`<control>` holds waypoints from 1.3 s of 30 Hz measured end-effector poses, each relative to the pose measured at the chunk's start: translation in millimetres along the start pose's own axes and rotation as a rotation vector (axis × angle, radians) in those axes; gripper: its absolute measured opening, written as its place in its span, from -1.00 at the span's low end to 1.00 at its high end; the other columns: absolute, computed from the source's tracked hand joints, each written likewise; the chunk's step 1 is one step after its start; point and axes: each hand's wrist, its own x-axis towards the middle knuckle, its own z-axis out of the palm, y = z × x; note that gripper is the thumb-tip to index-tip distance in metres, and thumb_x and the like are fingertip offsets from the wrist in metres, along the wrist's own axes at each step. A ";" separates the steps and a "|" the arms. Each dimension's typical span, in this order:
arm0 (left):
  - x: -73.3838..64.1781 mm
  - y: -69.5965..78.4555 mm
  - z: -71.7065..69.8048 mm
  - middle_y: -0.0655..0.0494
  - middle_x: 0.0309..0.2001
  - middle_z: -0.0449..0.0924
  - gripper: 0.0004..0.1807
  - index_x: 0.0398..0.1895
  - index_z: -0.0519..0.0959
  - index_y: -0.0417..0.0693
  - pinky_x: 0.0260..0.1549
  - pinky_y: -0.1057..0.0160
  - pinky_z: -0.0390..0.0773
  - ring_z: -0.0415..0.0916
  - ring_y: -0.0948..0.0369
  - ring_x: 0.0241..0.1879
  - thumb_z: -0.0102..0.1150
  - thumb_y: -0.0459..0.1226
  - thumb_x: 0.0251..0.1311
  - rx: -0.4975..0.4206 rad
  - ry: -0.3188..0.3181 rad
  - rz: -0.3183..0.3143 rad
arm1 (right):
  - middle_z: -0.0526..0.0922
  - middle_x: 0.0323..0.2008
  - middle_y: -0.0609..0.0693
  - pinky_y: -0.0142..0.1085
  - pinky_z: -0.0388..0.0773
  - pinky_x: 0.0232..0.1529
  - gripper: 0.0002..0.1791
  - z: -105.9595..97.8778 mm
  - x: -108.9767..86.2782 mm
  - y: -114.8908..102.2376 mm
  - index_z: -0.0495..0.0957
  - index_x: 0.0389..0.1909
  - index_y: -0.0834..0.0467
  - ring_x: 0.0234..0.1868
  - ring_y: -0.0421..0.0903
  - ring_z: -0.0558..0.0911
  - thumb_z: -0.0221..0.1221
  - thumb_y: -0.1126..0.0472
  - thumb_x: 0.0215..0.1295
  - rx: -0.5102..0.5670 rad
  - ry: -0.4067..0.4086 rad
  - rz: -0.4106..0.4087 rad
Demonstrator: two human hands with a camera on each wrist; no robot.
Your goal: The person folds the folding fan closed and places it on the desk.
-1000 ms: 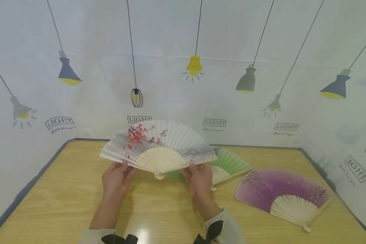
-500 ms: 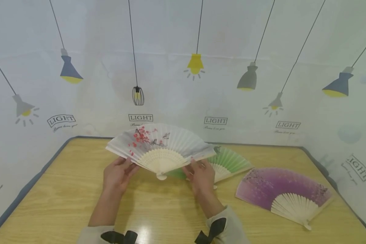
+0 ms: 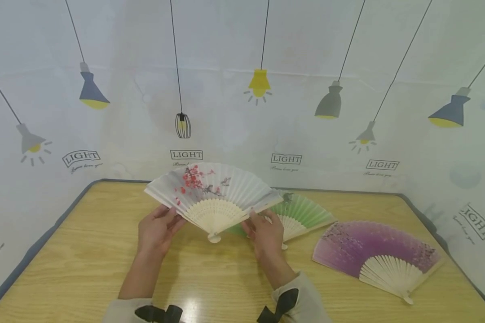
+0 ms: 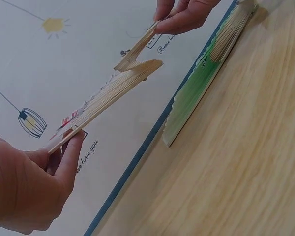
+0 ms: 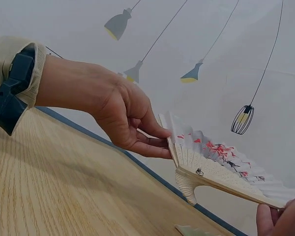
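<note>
A spread white folding fan [image 3: 242, 188] with red blossoms and small birds is held up over the table. My left hand [image 3: 155, 233] pinches its left outer rib between thumb and fingers. At the opposite outer rib, my right hand [image 3: 266, 235] has a similar pinch. The pale slotted ribs meet at a pivot that points toward me. Seen edge-on in the left wrist view, the fan [image 4: 103, 103] tilts between both hands. In the right wrist view, its ribs bunch into a curled end below my right fingertips.
Behind my right hand an open green fan [image 3: 305, 213] lies on the wooden table [image 3: 85, 260], partly hidden by the white one. An open purple fan [image 3: 363, 246] lies farther right. A white curtain [image 3: 218, 94] printed with lamps encloses the table's back and sides.
The white fan's spread has narrowed a little, with its left edge shifting right and its pivot dropping slightly. Both hands keep their hold. The green and purple fans stay put.
</note>
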 end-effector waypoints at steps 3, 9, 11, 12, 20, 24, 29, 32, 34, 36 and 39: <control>-1.0 -1.3 0.5 -0.12 0.02 0.56 -0.54 0.34 0.25 -0.34 0.00 0.19 0.59 0.61 0.14 -0.11 -0.08 -0.45 0.39 0.012 0.004 0.005 | 0.58 -0.31 0.12 -0.25 0.67 -0.13 -0.70 -1.4 0.7 1.2 0.34 0.02 0.33 -0.31 -0.09 0.61 0.14 0.37 0.33 -0.016 0.007 -0.001; -2.4 -4.8 2.3 -0.23 0.15 0.45 -0.56 0.31 0.28 -0.35 -0.01 0.20 0.59 0.60 0.13 -0.10 -0.07 -0.45 0.39 0.050 0.015 0.020 | 0.61 -0.29 0.13 -0.28 0.68 -0.18 -0.68 -2.5 1.3 2.9 0.39 0.07 0.32 -0.32 -0.10 0.61 0.14 0.38 0.33 -0.025 0.025 -0.002; -2.3 -4.8 2.1 -0.21 0.13 0.46 -0.56 0.31 0.30 -0.34 -0.01 0.20 0.59 0.61 0.14 -0.11 -0.06 -0.45 0.39 0.061 0.019 0.018 | 0.61 -0.29 0.12 -0.27 0.68 -0.17 -0.67 -2.2 1.1 2.7 0.39 0.08 0.31 -0.31 -0.10 0.61 0.14 0.37 0.33 -0.029 0.018 -0.002; -2.1 -4.7 1.9 -0.20 0.11 0.47 -0.56 0.31 0.30 -0.34 -0.01 0.20 0.60 0.61 0.14 -0.11 -0.06 -0.45 0.39 0.067 0.018 0.019 | 0.61 -0.30 0.12 -0.26 0.68 -0.16 -0.66 -2.0 1.1 2.6 0.40 0.10 0.31 -0.31 -0.10 0.61 0.14 0.37 0.33 -0.031 0.015 -0.001; 0.2 -4.0 2.2 0.06 -0.29 0.67 -0.56 0.25 0.34 -0.39 -0.08 0.16 0.63 0.65 0.15 -0.26 0.06 -0.48 0.31 0.084 0.026 0.049 | 0.62 -0.31 0.12 -0.26 0.66 -0.11 -0.61 -2.8 1.7 1.0 0.43 0.15 0.30 -0.30 -0.12 0.62 0.17 0.34 0.32 -0.044 -0.024 0.002; 0.7 -4.3 2.5 0.08 -0.34 0.69 -0.57 0.21 0.36 -0.41 -0.10 0.14 0.64 0.66 0.15 -0.29 0.09 -0.48 0.29 0.100 0.027 0.068 | 0.61 -0.31 0.12 -0.27 0.66 -0.11 -0.61 -2.9 2.3 -0.3 0.44 0.15 0.30 -0.30 -0.11 0.63 0.18 0.33 0.32 -0.053 -0.027 0.005; 0.4 -4.7 3.6 0.08 -0.34 0.69 -0.58 0.20 0.37 -0.42 -0.11 0.14 0.64 0.66 0.15 -0.31 0.11 -0.48 0.28 0.113 0.024 0.075 | 0.60 -0.35 0.10 -0.28 0.67 -0.13 -0.60 -2.6 2.0 -1.8 0.44 0.15 0.30 -0.32 -0.11 0.62 0.18 0.34 0.31 -0.054 -0.020 0.000; 0.4 -5.2 3.9 0.08 -0.35 0.69 -0.59 0.19 0.39 -0.42 -0.11 0.14 0.65 0.66 0.15 -0.32 0.11 -0.48 0.28 0.118 0.021 0.076 | 0.60 -0.34 0.11 -0.27 0.66 -0.12 -0.60 -2.5 1.9 -2.0 0.43 0.16 0.31 -0.32 -0.11 0.62 0.18 0.35 0.31 -0.060 -0.019 -0.004; 0.3 -5.5 3.8 0.07 -0.34 0.69 -0.59 0.19 0.40 -0.42 -0.11 0.14 0.65 0.66 0.15 -0.31 0.11 -0.48 0.28 0.125 0.017 0.075 | 0.60 -0.32 0.12 -0.27 0.66 -0.12 -0.59 -2.5 2.0 -1.8 0.43 0.17 0.31 -0.31 -0.11 0.62 0.18 0.35 0.31 -0.064 -0.019 -0.005; 0.1 -5.5 3.5 0.07 -0.32 0.69 -0.58 0.20 0.39 -0.41 -0.10 0.15 0.64 0.66 0.15 -0.30 0.11 -0.46 0.28 0.132 0.010 0.073 | 0.60 -0.30 0.13 -0.26 0.66 -0.11 -0.58 -2.6 2.4 -1.5 0.42 0.18 0.31 -0.31 -0.11 0.63 0.18 0.35 0.31 -0.064 -0.021 -0.004; -0.2 -5.3 3.4 0.05 -0.29 0.68 -0.57 0.21 0.39 -0.40 -0.09 0.16 0.64 0.65 0.15 -0.29 0.12 -0.45 0.28 0.140 -0.002 0.074 | 0.60 -0.29 0.14 -0.26 0.66 -0.11 -0.56 -2.8 2.6 -1.2 0.41 0.20 0.30 -0.31 -0.11 0.63 0.18 0.34 0.32 -0.059 -0.023 0.001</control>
